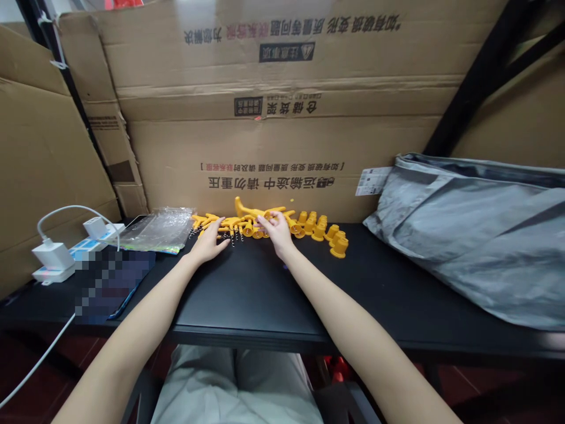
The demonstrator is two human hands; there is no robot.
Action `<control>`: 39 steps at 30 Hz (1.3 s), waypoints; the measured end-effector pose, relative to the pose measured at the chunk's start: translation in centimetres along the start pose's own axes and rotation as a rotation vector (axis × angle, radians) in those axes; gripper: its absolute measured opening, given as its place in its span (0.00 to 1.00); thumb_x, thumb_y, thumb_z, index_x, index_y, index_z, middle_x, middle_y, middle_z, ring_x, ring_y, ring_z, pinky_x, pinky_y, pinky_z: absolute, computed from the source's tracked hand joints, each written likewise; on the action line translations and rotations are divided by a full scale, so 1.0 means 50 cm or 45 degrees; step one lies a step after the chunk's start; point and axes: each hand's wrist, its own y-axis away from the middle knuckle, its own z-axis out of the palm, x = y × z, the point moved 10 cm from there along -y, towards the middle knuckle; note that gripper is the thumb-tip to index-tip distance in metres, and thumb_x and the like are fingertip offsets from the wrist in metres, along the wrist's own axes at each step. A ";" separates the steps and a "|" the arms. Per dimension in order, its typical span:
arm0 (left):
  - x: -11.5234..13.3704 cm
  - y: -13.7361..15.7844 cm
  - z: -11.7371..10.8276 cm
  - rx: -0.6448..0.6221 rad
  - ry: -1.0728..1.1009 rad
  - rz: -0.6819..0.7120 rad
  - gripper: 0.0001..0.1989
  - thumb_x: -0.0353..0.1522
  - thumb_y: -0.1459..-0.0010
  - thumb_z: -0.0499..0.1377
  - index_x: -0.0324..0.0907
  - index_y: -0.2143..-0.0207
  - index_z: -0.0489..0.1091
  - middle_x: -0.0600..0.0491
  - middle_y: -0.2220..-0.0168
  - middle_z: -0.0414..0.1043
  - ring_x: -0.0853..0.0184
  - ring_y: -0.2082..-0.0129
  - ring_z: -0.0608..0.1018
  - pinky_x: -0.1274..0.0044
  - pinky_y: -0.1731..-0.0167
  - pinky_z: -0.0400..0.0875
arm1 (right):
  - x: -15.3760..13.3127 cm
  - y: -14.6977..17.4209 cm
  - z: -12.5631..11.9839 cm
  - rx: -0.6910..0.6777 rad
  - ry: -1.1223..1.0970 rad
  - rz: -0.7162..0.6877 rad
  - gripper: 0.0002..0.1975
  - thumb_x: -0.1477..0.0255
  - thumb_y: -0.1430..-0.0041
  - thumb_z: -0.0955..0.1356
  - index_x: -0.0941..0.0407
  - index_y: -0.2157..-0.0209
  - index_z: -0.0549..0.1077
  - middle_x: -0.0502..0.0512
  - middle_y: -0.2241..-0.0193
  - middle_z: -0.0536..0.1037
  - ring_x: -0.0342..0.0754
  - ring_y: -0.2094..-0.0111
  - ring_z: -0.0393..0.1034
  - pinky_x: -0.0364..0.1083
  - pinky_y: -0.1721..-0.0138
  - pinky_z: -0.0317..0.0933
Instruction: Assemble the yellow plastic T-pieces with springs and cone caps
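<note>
My left hand (208, 242) reaches over a row of yellow corkscrew handles with metal spirals (233, 222), its thumb spread away from the fingers. It seems to touch the handles, but I see nothing gripped in it. My right hand (279, 234) is closed on a yellow corkscrew (248, 210), raised a little above the others; its lower part is hidden. Beneath and beside that hand lie more yellow pieces with round open ends. Several yellow bell-shaped bases (339, 245) stand upright in rows to the right.
Clear plastic bags (161, 228) lie left of the corkscrews. Farther left are a white charger (53, 256) on a power strip, its cable, and a blurred dark item (128, 282). A grey bag (459, 235) fills the right of the black table (247, 300). Cardboard (273, 141) walls the back.
</note>
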 end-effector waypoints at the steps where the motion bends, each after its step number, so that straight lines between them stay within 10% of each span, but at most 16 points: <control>1: -0.001 0.000 0.002 -0.008 -0.002 -0.003 0.33 0.38 0.44 0.57 0.44 0.37 0.51 0.42 0.39 0.60 0.58 0.40 0.67 0.65 0.45 0.67 | -0.020 -0.002 -0.019 0.064 0.157 -0.126 0.20 0.58 0.48 0.71 0.52 0.61 0.60 0.57 0.61 0.78 0.51 0.61 0.76 0.49 0.57 0.67; 10: 0.005 0.000 0.009 -0.038 -0.032 0.024 0.27 0.35 0.43 0.56 0.44 0.41 0.56 0.44 0.41 0.62 0.59 0.41 0.67 0.65 0.45 0.67 | -0.046 0.010 -0.015 0.072 1.464 -0.584 0.16 0.74 0.40 0.63 0.58 0.50 0.68 0.67 0.53 0.77 0.58 0.48 0.68 0.58 0.44 0.49; 28: 0.010 0.000 0.012 -0.035 0.024 0.031 0.23 0.33 0.44 0.57 0.45 0.45 0.61 0.46 0.46 0.66 0.62 0.51 0.74 0.66 0.51 0.71 | 0.009 0.003 0.010 -0.120 1.897 -0.335 0.34 0.74 0.43 0.66 0.59 0.36 0.57 0.66 0.34 0.52 0.62 0.32 0.41 0.72 0.39 0.32; 39: 0.010 -0.004 0.017 -0.050 0.038 0.056 0.21 0.34 0.44 0.56 0.44 0.47 0.61 0.45 0.47 0.66 0.62 0.51 0.73 0.66 0.51 0.72 | -0.077 -0.047 -0.299 0.046 1.865 0.270 0.22 0.56 0.50 0.71 0.55 0.59 0.79 0.68 0.59 0.79 0.59 0.58 0.75 0.52 0.61 0.66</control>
